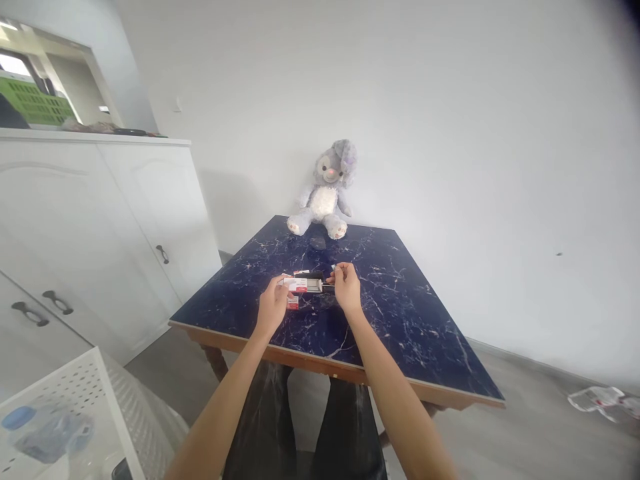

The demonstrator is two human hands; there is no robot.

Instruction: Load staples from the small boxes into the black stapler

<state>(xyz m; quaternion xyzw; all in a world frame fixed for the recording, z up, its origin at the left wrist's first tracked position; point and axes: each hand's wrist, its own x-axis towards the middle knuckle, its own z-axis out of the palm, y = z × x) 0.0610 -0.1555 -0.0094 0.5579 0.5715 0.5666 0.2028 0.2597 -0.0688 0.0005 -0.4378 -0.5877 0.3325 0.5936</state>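
Observation:
My left hand (273, 305) is closed around the left end of a small red-and-white cardboard box (299, 285), held level just above the dark blue tabletop. The box's right end looks open, with a pale grey inside showing. Close to that end, my right hand (347, 287) has its fingers pinched together, and a tiny pale bit shows at the fingertips; its kind is too small to make out. A second red-and-white box (293, 303) lies under my left fingers. Behind the held box sits a black item (316, 275), partly covered, with another red-and-white piece (301, 272) beside it.
A grey plush toy (325, 193) sits at the table's (410, 313) far edge against the white wall. White cabinets (90, 207) stand to the left. A white perforated basket (103, 373) with plastic bottles is at lower left. Clear plastic (597, 400) lies on the right floor.

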